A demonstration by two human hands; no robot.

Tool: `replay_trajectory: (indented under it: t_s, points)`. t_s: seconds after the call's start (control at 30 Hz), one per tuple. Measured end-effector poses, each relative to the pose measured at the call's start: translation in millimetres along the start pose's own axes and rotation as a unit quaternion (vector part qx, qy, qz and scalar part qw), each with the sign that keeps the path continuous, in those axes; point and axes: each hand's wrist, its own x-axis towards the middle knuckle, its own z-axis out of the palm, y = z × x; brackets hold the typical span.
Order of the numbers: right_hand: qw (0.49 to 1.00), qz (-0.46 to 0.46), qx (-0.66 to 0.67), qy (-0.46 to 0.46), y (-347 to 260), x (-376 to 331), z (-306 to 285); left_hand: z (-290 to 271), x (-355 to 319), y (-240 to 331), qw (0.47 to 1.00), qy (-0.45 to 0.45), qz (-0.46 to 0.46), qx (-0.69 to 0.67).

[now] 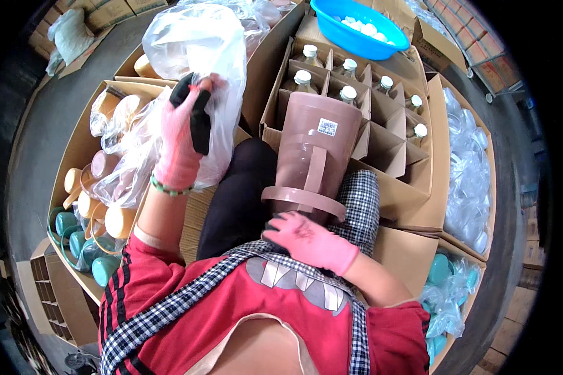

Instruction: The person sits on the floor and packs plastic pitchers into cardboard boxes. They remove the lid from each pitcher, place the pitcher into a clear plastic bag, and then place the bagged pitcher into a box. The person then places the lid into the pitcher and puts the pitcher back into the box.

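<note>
The left forearm (pixel 159 215) is extended forward; the left hand (pixel 184 134) is raised beside the far right corner of the left carton (pixel 141 89), its fingers folded inward. The right forearm (pixel 381 284) is angled inward; the right hand (pixel 309 242) is held low, back upward, directed leftward. Both hands are gloved in pink.

Checked straps (pixel 175 302) run over a red shirt (pixel 231 299) (sleeves (pixel 150 270) black-striped).

Left grip (pixel 182 137): one
Right grip (pixel 309 242): one
Mauve pitcher (pixel 302 147): one, touching right grip
Translucent bag (pixel 197 44): one, in left grip
White-capped bottles (pixel 303 77): seven visible, beyond right grip
Blue basin (pixel 350 42): one, farther beyond right grip
White pieces (pixel 369 29) in basin: too heaped to count
</note>
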Motion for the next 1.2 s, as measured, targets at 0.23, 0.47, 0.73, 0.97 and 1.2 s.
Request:
replay_trajectory:
  t_s: [0.23, 0.47, 0.73, 0.97, 1.2]
  points:
    - [0.887, 0.077, 0.141, 0.433, 28.0, -5.3, -45.1, 61.2, -45.8, 37.2, 0.855, -0.387, 0.239, 0.251]
    - [0.795, 0.221, 0.171, 0.539, 70.3, -38.8, -21.4, 7.6, -3.0, 5.8, 0.892, -0.136, 0.189, 0.388]
    - [0.697, 0.274, 0.318, 0.582, 81.3, -70.6, 21.9, -35.6, -46.7, -69.9, 0.989, -0.096, -0.084, 0.070]
    - [0.615, 0.292, 0.556, 0.477, 55.3, -64.4, 5.1, -41.6, -64.1, -74.9, 0.872, -0.269, -0.022, 0.408]
    - [0.834, 0.177, 0.253, 0.457, 35.8, -11.0, -50.3, -17.9, -24.1, -41.0, 0.988, -0.112, -0.089, 0.060]
